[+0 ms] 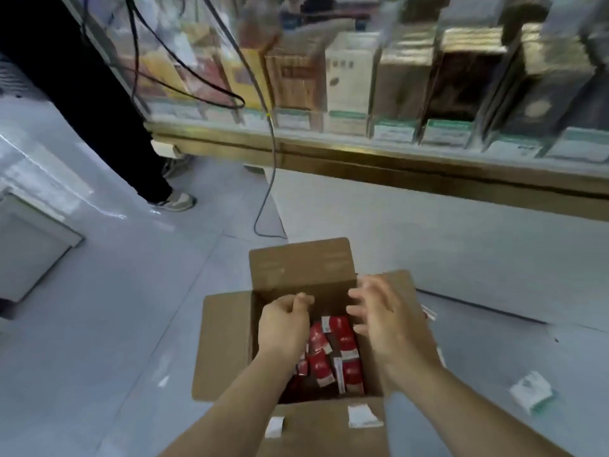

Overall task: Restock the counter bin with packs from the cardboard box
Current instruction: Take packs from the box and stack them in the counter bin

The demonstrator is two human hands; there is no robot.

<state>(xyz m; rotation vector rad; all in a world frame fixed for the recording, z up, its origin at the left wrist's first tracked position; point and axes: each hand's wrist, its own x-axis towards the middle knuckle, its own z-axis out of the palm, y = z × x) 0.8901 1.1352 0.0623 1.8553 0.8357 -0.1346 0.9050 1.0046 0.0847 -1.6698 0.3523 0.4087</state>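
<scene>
Just above packs (333, 351), left grip (283, 319) curled, right grip (384, 319) splayed.

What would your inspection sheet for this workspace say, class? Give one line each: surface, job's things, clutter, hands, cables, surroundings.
Surface: pale tiled floor; the box stands on it.
Job's things: cardboard box open, flaps out, red packs inside; counter bin not identifiable.
Clutter: white paper scrap on the floor, right of the box.
Hands: left hand curled over the box, hold unclear; right hand spread open above the packs.
Cables: dark cables hang before the display case; grey cable drops to the floor.
Surroundings: boxed goods in the case; another person's legs at left.
</scene>
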